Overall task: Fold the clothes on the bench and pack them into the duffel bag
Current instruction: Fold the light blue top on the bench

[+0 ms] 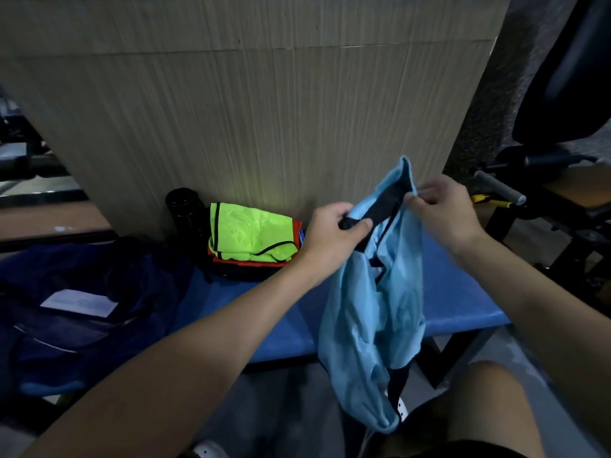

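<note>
Above the blue bench (287, 312), the light-blue garment (370, 309) hangs in the air, both hands on its dark band: left hand (334, 229) curled round one end, right hand (443, 213) pinching the other. Back by the wall, a folded neon-yellow vest (251, 231) tops a small pile beside a black bottle (185, 209); the navy duffel bag (99, 292) lies off left.

A shirt (370, 309) hangs between the left grip (334, 229) and right grip (443, 213), over the table (291, 309). Left of the left grip and behind it lies a folded stack (251, 236), then a bottle (185, 213); farther left, the duffel bag (92, 292).
</note>
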The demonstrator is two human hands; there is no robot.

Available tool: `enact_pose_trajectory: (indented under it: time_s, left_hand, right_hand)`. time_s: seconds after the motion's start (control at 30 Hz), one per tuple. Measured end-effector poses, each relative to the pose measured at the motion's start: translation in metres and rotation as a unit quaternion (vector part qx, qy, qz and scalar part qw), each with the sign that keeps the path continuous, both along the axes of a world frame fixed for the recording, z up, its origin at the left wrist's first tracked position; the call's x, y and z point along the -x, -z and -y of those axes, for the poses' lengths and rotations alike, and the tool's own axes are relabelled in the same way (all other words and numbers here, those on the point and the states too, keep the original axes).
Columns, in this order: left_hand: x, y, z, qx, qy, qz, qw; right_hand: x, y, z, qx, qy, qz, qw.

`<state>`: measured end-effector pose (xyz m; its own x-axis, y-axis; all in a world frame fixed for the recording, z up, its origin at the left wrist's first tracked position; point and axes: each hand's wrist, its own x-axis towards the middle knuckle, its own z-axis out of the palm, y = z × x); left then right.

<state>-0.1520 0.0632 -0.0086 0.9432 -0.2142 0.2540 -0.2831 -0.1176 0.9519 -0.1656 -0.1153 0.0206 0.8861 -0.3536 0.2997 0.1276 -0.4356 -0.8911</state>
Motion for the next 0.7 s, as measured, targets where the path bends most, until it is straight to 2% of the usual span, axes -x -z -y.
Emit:
enact_pose_trajectory:
  time_s: [0.07, 0.1, 0.2, 0.27, 0.43, 0.6, 0.7]
  left_hand:
    - [-0.004, -0.009, -0.001, 0.004, -0.05, 0.027, 0.998]
    - [-0.006, -0.013, -0.001, 0.01, -0.072, 0.036, 0.997]
    - [-0.01, -0.027, -0.002, 0.04, -0.106, 0.04, 0.993]
    - [-0.009, -0.035, -0.001, 0.06, -0.101, 0.035, 0.992]
    - [-0.006, -0.037, -0.005, 0.112, -0.033, 0.011, 0.993]
    - [-0.005, 0.003, -0.022, -0.06, 0.06, -0.059, 0.995]
    - [-0.01, 0.014, -0.025, -0.112, 0.027, -0.014, 0.993]
  right_hand:
    - [0.001, 0.001, -0.006, 0.005, 0.006, -0.011, 1.0]
    - [0.003, 0.0, -0.011, -0.006, -0.022, -0.013, 1.0]
    - [0.015, -0.003, -0.025, -0.031, -0.191, -0.07, 0.979]
    - [0.018, -0.002, -0.03, -0.01, -0.247, -0.087, 0.965]
    - [0.016, -0.002, -0.033, -0.028, -0.164, -0.01, 0.986]
    - [0.018, -0.004, -0.025, -0.086, -0.124, 0.02, 0.988]
    - [0.016, -0.002, -0.017, -0.1, -0.095, 0.025, 0.99]
